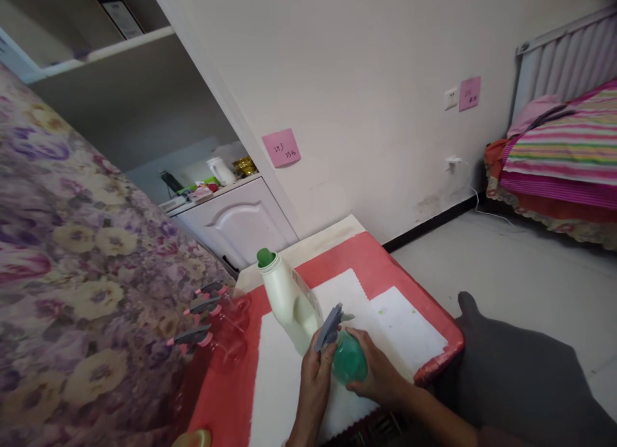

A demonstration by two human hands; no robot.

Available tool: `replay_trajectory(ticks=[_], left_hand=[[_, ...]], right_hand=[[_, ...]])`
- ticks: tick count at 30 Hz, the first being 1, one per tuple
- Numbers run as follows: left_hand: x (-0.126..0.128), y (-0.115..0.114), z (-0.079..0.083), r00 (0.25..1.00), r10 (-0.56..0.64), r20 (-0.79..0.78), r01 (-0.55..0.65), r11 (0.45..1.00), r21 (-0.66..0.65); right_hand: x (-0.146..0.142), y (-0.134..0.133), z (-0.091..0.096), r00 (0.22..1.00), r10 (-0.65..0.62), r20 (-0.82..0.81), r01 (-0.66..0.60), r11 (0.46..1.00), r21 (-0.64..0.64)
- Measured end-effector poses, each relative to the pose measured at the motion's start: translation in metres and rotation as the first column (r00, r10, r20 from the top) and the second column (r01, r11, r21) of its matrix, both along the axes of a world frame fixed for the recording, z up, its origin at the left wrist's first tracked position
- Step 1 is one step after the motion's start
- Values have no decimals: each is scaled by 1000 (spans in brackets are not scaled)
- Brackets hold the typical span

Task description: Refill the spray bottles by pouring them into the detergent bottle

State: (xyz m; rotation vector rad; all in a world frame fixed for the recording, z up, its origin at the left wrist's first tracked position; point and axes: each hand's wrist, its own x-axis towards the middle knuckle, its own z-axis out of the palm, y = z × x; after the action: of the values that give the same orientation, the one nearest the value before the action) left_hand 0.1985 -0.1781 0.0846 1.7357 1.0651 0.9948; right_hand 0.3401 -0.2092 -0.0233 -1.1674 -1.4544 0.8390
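A spray bottle [350, 359] with green liquid in it is held tilted above the white paper, its grey trigger head pointing up and to the left. My left hand [315, 365] is closed around the trigger head and neck. My right hand [378, 370] wraps round the round body from the right. Just behind my left hand stands a large pale green jug [288, 297] with a green spout at its mouth and a side handle. Several clear spray bottles [229, 344] with grey and pink heads stand at the table's left side.
White paper sheets [277, 383] cover part of the red tabletop [224, 402]; green drops spot the right sheet. A yellowish round object [193, 438] lies at the front left edge. A floral curtain [91, 293] hangs at left, and a dark grey covered shape [520, 363] is at right.
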Motion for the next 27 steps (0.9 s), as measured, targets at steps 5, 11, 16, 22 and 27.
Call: replay_trajectory(ticks=[5,11,16,22,27], left_hand=[[-1,0,-7,1000,27,4,-27,1000,-8],[3,-7,-14,996,74,54,-75,997,11],[12,-13,-15,963,244,118,-249,968,26],[15,-10,-15,955,264,134,-272,961,41],[13,-9,-14,964,250,89,-258,961,95]], right_hand=[[2,-4,7,999,9,-33,-9,1000,-4],[5,-17,36,994,-6,-112,30,975,222],[9,-16,64,991,-11,-132,49,958,284],[12,-4,92,996,-44,-72,56,984,168],[8,8,105,990,-119,77,111,988,103]])
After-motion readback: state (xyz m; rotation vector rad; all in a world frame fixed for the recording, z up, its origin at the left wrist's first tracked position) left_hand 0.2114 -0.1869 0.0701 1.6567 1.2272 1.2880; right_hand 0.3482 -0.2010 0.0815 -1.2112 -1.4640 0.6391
